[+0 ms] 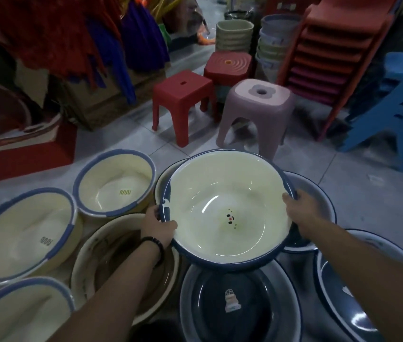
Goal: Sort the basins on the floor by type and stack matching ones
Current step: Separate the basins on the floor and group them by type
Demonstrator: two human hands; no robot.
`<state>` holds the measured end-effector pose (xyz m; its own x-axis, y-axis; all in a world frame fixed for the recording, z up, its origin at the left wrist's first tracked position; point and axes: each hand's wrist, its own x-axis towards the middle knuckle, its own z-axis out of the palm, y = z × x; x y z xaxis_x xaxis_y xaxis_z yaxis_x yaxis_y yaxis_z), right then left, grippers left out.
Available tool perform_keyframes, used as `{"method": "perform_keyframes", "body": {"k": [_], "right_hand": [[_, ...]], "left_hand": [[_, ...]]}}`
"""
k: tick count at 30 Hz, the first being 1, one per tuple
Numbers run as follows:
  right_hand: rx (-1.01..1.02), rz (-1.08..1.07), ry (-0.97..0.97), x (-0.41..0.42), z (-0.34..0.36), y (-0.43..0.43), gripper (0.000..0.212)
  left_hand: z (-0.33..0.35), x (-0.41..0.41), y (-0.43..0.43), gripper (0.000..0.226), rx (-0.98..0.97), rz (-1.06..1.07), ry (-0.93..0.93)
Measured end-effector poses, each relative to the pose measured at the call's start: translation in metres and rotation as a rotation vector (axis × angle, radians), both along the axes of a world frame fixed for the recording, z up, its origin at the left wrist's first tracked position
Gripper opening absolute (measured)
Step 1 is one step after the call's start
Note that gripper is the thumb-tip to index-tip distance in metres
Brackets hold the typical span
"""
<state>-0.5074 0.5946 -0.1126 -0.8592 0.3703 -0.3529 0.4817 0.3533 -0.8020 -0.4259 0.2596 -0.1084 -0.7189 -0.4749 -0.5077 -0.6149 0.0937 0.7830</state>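
Observation:
A cream basin with a thin dark-blue rim [222, 193] is held tilted above the floor, a small face print at its bottom. My left hand [157, 224] grips its left rim and my right hand [300, 206] grips its right rim. Just behind it a like cream basin [164, 176] peeks out. Cream basins with broad blue rim bands lie to the left: one at the back [114, 183], one nearer [22, 233], one at the bottom left [17, 314]. A cream basin with a brown inside [111, 253] sits under my left forearm. Dark grey-blue basins lie below [239, 304], behind my right hand [318, 193] and at far right [348, 299].
Beyond the basins stand a red stool [183, 95], a pink stool [257, 107] and a second red stool [227, 65]. Stacked red chairs [331, 58] and blue stools [392, 107] fill the right. A red box [22, 156] with brown basins sits at left. Stacked tubs [235, 35] stand behind.

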Motion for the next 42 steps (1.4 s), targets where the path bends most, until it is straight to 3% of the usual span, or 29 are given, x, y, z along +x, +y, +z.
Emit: {"method": "perform_keyframes", "body": {"k": [8,11,14,16,21,23,29,32,35,39,42], "right_hand": [[0.074,0.09,-0.133,-0.011,-0.019,0.009,0.035],[-0.094,0.046,-0.243,-0.011,-0.022,0.013,0.042],[-0.338,-0.057,-0.407,0.007,-0.021,0.02,0.05],[-0.522,-0.07,-0.474,0.035,-0.022,0.021,0.051],[-0.796,-0.193,-0.393,0.114,-0.021,0.021,0.05],[-0.878,-0.241,-0.373,0.14,-0.011,0.027,0.046],[-1.005,-0.537,-0.209,0.188,0.024,0.084,0.043],[-0.924,-0.686,-0.095,0.198,0.046,0.152,0.042],[-0.837,-0.784,-0.027,0.214,0.06,0.235,0.023],[-0.766,-0.948,0.057,0.228,0.046,0.32,0.051],[-0.759,-1.066,0.171,0.231,0.027,0.36,0.054]], "left_hand": [[-0.005,0.0,0.007,0.071,-0.035,0.02,-0.051],[-0.007,0.001,0.011,0.064,0.049,0.052,-0.093],[-0.018,0.009,0.015,0.061,0.3,0.076,-0.264],[-0.023,0.016,0.023,0.059,0.39,0.106,-0.257],[-0.01,0.024,0.056,0.034,0.299,0.118,-0.104],[-0.003,0.022,0.072,0.041,0.26,0.064,-0.085],[0.007,-0.012,0.145,0.069,0.11,-0.303,-0.033],[0.1,0.006,0.23,0.05,0.216,-0.533,-0.061],[0.151,0.023,0.308,0.024,0.284,-0.781,-0.16],[0.151,0.047,0.388,0.031,-0.17,-1.219,-0.008],[0.133,0.078,0.428,0.038,-0.444,-1.531,0.031]]}}
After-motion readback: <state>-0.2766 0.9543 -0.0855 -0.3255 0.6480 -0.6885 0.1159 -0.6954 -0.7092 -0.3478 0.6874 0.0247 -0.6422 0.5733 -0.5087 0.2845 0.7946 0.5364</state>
